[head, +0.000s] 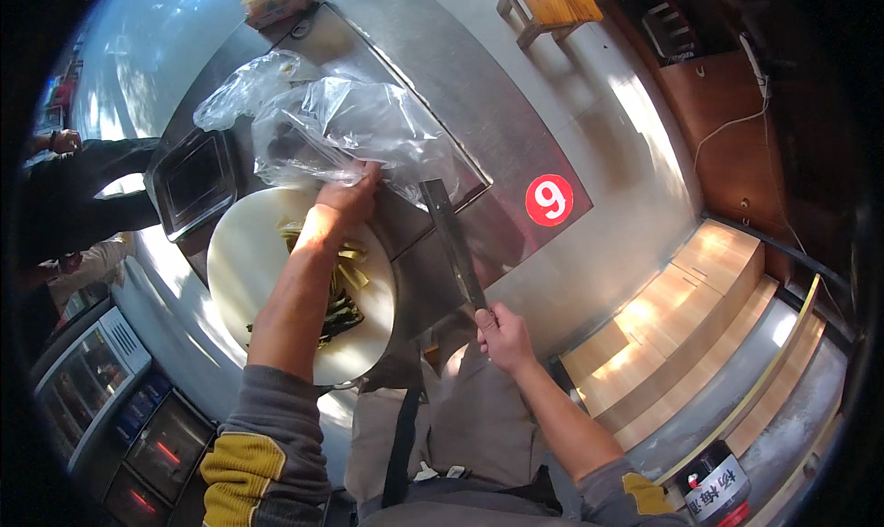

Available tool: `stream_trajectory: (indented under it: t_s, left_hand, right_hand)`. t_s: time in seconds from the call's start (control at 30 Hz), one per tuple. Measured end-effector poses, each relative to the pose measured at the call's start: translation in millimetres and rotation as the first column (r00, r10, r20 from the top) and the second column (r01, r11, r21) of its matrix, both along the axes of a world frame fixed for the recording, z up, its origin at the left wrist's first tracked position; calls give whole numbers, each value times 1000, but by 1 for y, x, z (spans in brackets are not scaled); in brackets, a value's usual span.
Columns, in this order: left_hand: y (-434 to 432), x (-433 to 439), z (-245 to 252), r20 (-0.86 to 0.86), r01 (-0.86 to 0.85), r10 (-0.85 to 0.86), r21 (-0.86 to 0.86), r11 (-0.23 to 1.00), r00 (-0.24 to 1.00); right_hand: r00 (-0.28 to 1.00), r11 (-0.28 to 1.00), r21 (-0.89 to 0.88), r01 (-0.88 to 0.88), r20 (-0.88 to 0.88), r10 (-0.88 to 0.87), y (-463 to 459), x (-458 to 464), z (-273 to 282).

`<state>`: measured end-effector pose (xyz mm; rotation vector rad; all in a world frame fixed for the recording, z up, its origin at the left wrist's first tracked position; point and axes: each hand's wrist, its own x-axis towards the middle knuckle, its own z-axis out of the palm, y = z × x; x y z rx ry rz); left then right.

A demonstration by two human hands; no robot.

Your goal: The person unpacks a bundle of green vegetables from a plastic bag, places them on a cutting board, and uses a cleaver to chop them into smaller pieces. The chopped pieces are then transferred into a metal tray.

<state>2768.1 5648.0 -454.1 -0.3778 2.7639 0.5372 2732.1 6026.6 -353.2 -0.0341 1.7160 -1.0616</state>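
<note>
My left hand [352, 195] reaches over a round white cutting board [238, 250] and grips the near edge of a crumpled clear plastic bag [345, 119] on the dark table. In my right hand [505, 337], to the right of the board, is the handle of a knife [452, 250]; its long dark blade points away from me, its far end beside the bag. Greenish-yellow leafy vegetable pieces [342, 313] lie on the board, partly hidden under my left forearm.
A black tray [197, 178] stands left of the bag. A packet [276, 2] lies at the table's far end. Another person's dark-clothed legs [97, 181] are close at the left. A wooden stool [552, 5] stands beyond the table, wooden steps [663, 320] at the right.
</note>
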Motion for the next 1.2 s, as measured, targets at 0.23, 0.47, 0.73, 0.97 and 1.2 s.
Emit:
stream_trajectory:
  t_s: [0.23, 0.47, 0.73, 0.97, 1.2]
  left_hand:
    - [12, 10, 65, -212, 69, -33, 165, 984, 977]
    - [26, 111, 119, -287, -190, 297, 349, 918, 911]
    - [-43, 183, 57, -497, -538, 503, 83, 839, 707]
    - [-27, 159, 58, -384, -469, 566, 322, 823, 729]
    - [-5, 147, 73, -313, -403, 404, 68, 912, 860]
  right_hand:
    - [999, 1000, 1, -22, 39, 22, 7, -10, -4]
    - [977, 990, -27, -138, 163, 140, 8, -16, 22]
    - [990, 998, 35, -55, 130, 50, -15, 12, 3]
    - [980, 994, 101, 34, 189, -53, -35, 48, -33]
    - [998, 996, 90, 10, 62, -15, -58, 40, -40]
